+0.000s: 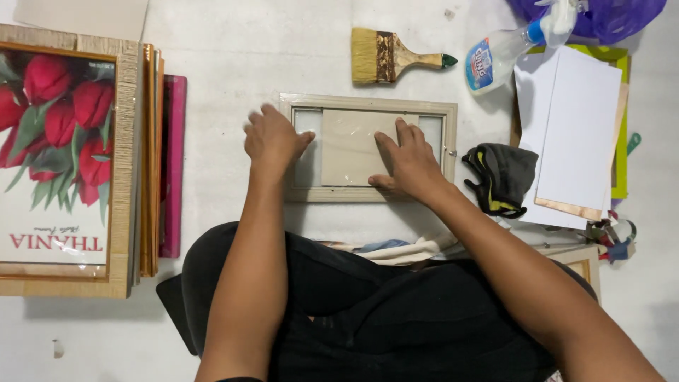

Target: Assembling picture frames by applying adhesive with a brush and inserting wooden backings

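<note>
Both hands rest flat on a small picture frame (368,147) that lies face down on the pale counter (247,49) in front of the person. Left hand (272,140) lies over the frame's left end, fingers together and slightly curled, palm down, gripping nothing. Right hand (409,161) presses with its fingers spread on the beige backing board (350,145) that sits inside the frame's recess; narrow strips of glass show at either side of the board.

Just beyond the frame lies a wide paintbrush (392,56) with pale bristles, a wooden handle and a green tip. To its right a clear spray bottle (506,51) lies on its side, with a purple plastic bag (608,15) at the top edge behind it; I cannot tell what the bag holds. Right of the frame sits a crumpled dark grey and yellow cloth (503,177), and past it a loose stack of white sheets (573,134) over green board.

On the left of the counter stands a pile of larger frames (131,163); the top one holds a print of red tulips (56,113). A pink frame (173,163) lies beside the pile.
</note>
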